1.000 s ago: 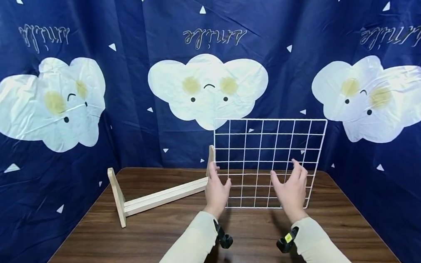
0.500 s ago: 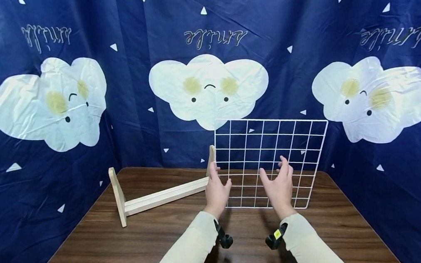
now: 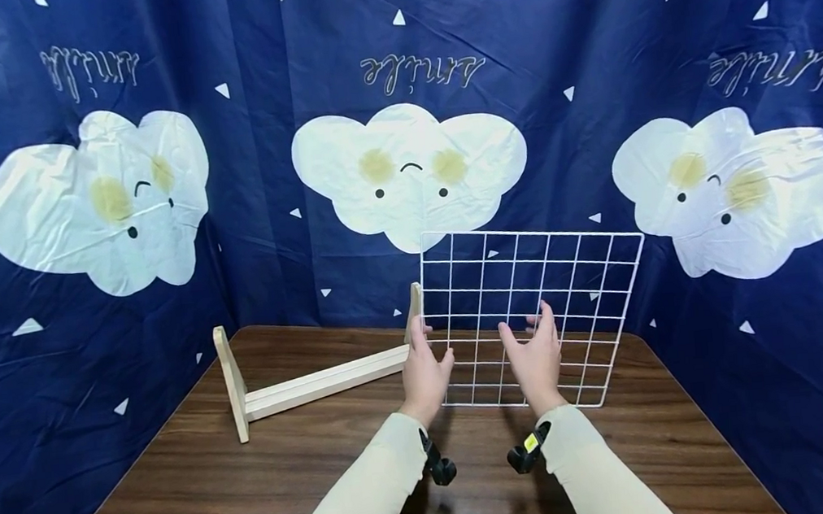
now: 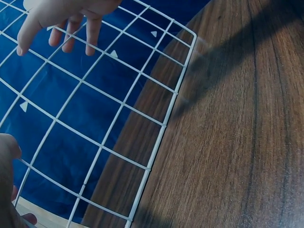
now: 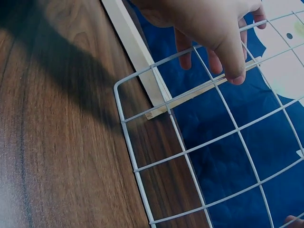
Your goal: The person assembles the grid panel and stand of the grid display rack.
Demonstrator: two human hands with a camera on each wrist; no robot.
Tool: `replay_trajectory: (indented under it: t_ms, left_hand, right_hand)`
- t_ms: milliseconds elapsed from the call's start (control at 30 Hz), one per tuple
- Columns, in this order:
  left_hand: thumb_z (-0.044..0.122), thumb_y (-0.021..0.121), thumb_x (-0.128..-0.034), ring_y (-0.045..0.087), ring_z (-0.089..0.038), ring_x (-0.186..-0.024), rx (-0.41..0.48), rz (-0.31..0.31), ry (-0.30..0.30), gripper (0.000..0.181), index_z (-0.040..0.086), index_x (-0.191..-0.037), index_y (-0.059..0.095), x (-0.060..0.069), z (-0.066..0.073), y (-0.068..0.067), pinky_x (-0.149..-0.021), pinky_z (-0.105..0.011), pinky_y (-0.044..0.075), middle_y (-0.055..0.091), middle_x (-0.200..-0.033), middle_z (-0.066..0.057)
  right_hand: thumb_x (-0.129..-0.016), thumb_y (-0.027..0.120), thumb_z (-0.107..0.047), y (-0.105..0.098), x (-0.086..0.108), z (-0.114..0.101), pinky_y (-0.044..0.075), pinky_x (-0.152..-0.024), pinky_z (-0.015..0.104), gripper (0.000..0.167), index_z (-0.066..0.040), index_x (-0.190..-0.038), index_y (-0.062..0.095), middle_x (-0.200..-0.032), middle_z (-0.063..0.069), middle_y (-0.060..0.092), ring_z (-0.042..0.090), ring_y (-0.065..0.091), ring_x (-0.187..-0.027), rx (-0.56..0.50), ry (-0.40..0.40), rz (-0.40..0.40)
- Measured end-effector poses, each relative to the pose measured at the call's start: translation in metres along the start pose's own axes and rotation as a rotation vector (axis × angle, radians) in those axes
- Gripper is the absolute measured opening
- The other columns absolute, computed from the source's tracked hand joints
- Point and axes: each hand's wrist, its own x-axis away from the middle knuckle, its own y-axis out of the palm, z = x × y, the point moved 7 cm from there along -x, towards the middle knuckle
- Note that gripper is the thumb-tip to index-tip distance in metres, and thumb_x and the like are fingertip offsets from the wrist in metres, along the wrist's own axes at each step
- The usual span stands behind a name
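Observation:
A white wire grid panel [image 3: 512, 290] stands tilted on the table, its lower edge near the wood. My left hand [image 3: 425, 378] grips its left side; in the right wrist view that hand [image 5: 204, 23] has its thumb in front of the wires and fingers behind. My right hand [image 3: 536, 364] is before the panel's lower middle, fingers spread and loosely bent. In the left wrist view the right hand [image 4: 71, 12] overlaps the wires; whether it touches them I cannot tell. Just left of the panel lies a pale wooden stand [image 3: 327, 381] with two end uprights joined by a bar.
Under everything is a dark brown wooden table [image 3: 270, 490]. A blue curtain [image 3: 256, 164] with white clouds encloses its back and sides. The stand's right upright [image 3: 415, 297] is close behind my left hand.
My right hand has moved left, from near the panel's right side to its middle. The panel, my left hand and the stand have stayed in place.

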Motion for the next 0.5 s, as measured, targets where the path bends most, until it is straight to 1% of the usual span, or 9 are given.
replay_trajectory:
  t_ms: [100,300,500]
  left_hand:
    - [0.012,0.08,-0.0862,0.066,-0.028,-0.098,-0.007,0.006,0.005,0.075,0.013,-0.144,0.032,0.0001,-0.0003,-0.0004,-0.071,-0.042,0.055,0.059,-0.13,-0.01]
    - [0.013,0.08,-0.0862,0.067,-0.027,-0.098,-0.016,0.016,0.014,0.075,0.014,-0.144,0.032,0.0015,0.0005,-0.001,-0.07,-0.041,0.055,0.059,-0.128,-0.006]
    - [0.014,0.08,-0.0866,0.067,-0.026,-0.098,-0.013,0.023,0.012,0.076,0.014,-0.145,0.032,0.0027,0.001,-0.001,-0.07,-0.041,0.055,0.06,-0.129,-0.005]
  right_hand:
    - [-0.084,0.082,-0.031,0.0012,-0.0012,-0.0015,0.049,-0.091,0.05,0.083,-0.007,-0.151,0.039,-0.124,0.015,0.063,0.035,0.065,-0.106,-0.005,0.01,-0.001]
    - [-0.083,0.083,-0.027,0.0035,-0.0035,-0.001,0.053,-0.088,0.049,0.077,-0.01,-0.147,0.044,-0.12,0.014,0.067,0.034,0.068,-0.104,-0.019,0.037,-0.013]
    - [-0.084,0.081,-0.029,0.0059,-0.0037,0.0013,0.056,-0.084,0.046,0.076,-0.012,-0.147,0.043,-0.119,0.009,0.069,0.03,0.07,-0.103,-0.032,0.069,-0.024]
